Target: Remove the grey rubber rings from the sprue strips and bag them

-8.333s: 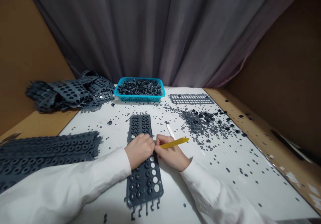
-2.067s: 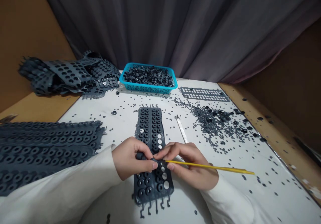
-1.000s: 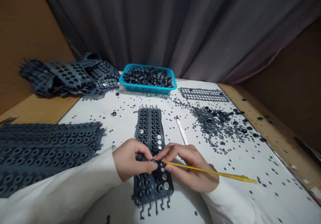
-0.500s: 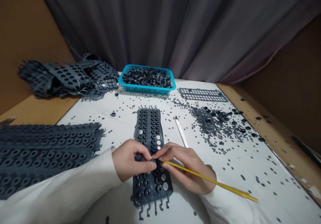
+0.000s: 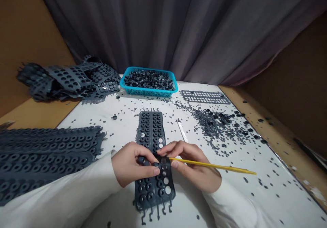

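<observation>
A single head-worn camera looks forward and down from close above the near edge of the tabletop [image 5: 122,119], facing across it toward the curtain [image 5: 166,27] hanging behind its far edge.

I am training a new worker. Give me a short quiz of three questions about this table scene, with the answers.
1. True or false: the right hand holds a thin yellow stick.
2. Where does the blue basket stand? A) at the far end of the table, beyond the rubber sheet; B) on the floor; C) in the person's lap.
3. Name the thing that the left hand and the right hand both touch.
Key: 1 true; 2 A; 3 the rubber sheet.
</observation>
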